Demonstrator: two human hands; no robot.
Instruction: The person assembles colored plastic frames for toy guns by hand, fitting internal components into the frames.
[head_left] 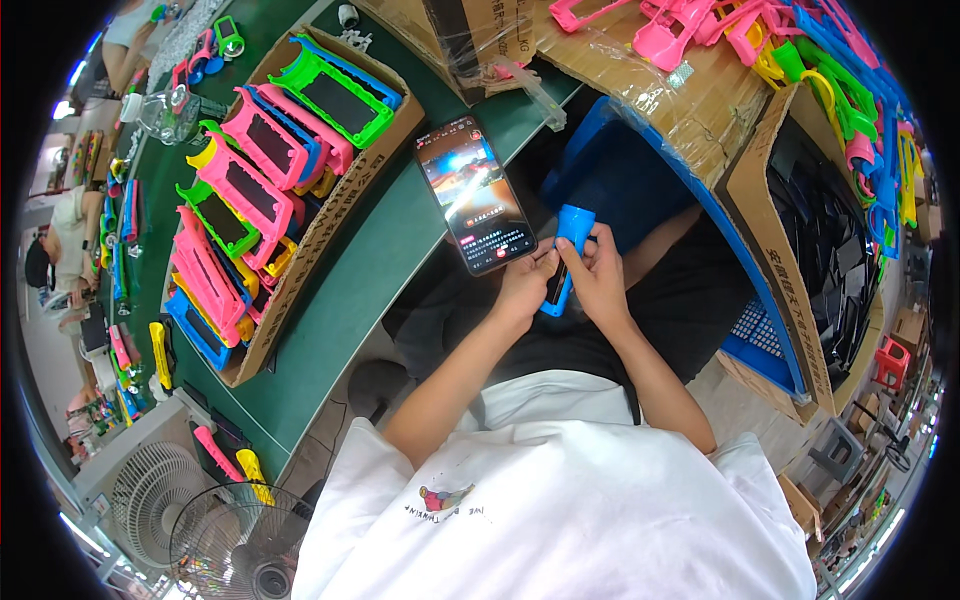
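Nearest, both hands are almost closed on a long blue plastic shell with a flared end point(574, 222), held over the lap: the left hand point(522, 290) pinches its nine-o'clock edge, while the right hand point(600, 280) curls round the three-o'clock side, thumb on the front. The step in hand looks like working the dark flat panel point(556, 286) against the shell; the next move seems to call for steady thumb pressure. At ten o'clock a lit black smartphone point(476, 195) sits by the edge of the green desk point(350, 290). Farther toward nine, an open brown cardboard box point(318, 236) holds colourful plastic frames point(250, 185).
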